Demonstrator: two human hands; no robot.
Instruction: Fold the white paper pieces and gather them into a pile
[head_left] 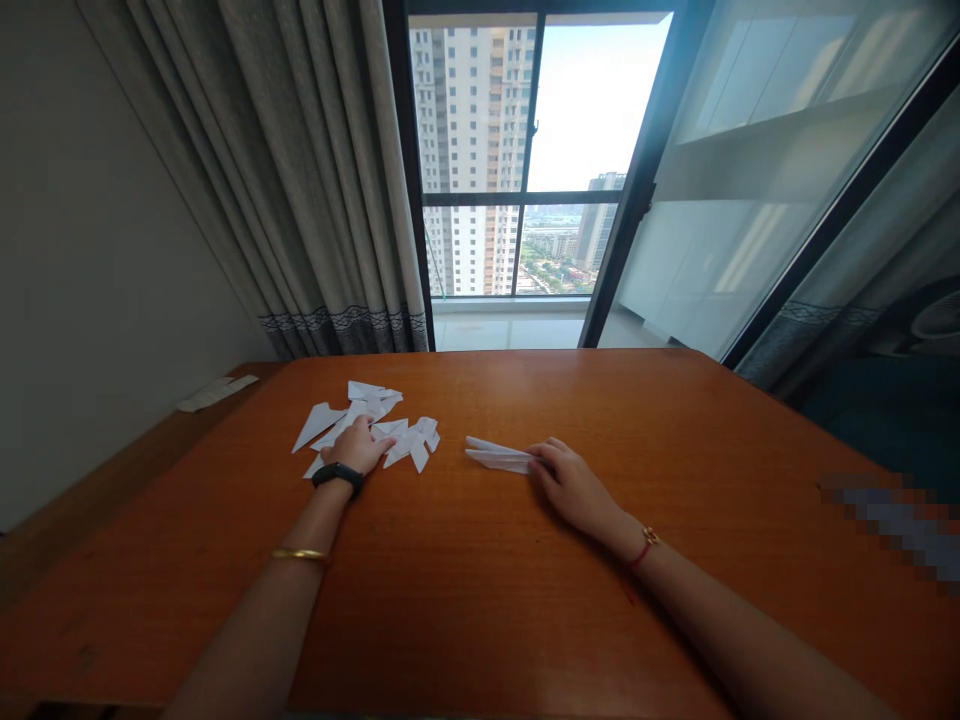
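On the left of the wooden table lies a loose heap of folded white paper pieces (416, 440), several of them pointed and overlapping. My left hand (355, 447), with a black band on its wrist, rests over this heap, thumb spread apart from the fingers. Its palm hides some of the paper. Right of the heap, my right hand (566, 480) grips the near end of a white paper airplane (499, 456) between thumb and fingers. The plane's two folded layers fan apart toward the left, low over the tabletop.
The brown wooden table (480, 590) spreads beneath both arms. A pale flat strip (217, 392) lies by the wall at the left. Grey curtains (300, 180) and a dark-framed window (525, 198) stand beyond the far edge. A blurred, pixelated patch (896, 520) covers something at right.
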